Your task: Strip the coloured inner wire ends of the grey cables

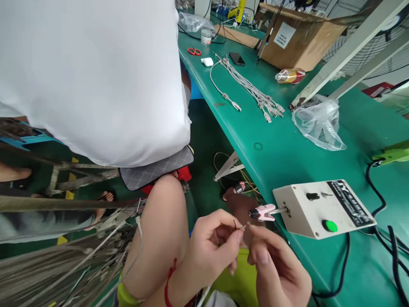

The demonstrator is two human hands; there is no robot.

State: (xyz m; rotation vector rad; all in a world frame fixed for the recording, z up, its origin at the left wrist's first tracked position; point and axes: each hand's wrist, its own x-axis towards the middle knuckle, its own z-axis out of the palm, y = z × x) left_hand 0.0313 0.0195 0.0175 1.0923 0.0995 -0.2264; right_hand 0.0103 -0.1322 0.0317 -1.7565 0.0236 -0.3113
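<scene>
Delicately, the left hand (212, 245) pinches thin wires (244, 227), with the right hand (281, 262) close at their tips.

The wires stick out between left thumb and forefinger, just beside the pink clip (266, 212) on the white box (322, 209); whether the right hand grips a strand or merely touches it, I cannot tell. Strands this fine could slip if the left pinch loosens, and could bend or snap under a hard tug. The clip juts past the edge of the counter (281, 157), near the right hand, so a careless knuckle could knock it.
</scene>
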